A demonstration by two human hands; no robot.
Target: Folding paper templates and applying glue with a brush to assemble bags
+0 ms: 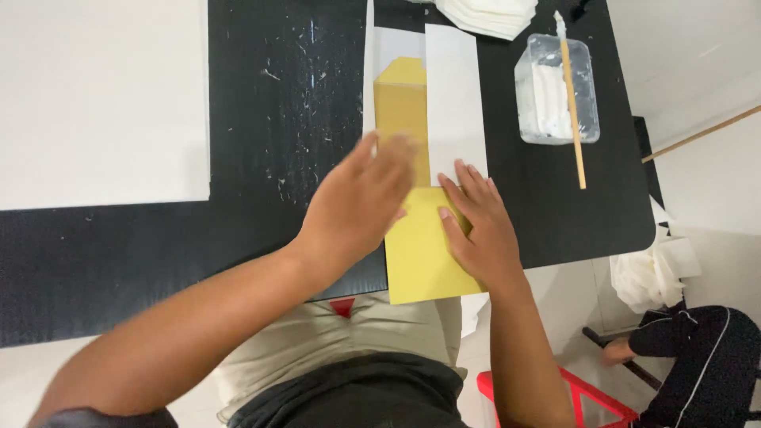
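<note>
we press our left hand (361, 206) and right hand (478, 230) flat, fingers spread and gripping nothing, on a yellow paper envelope (418, 246) at the black table (277, 103) edge, beside a white paper strip (456, 103) and a glue tub (555, 91).

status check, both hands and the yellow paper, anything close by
Left hand flat, open, on the yellow paper. Right hand flat, pressing it beside the white strip. Paste tub with brush to the right, apart.

Craft workshop: glue tub (556, 87), paper stacks (487, 14)
</note>
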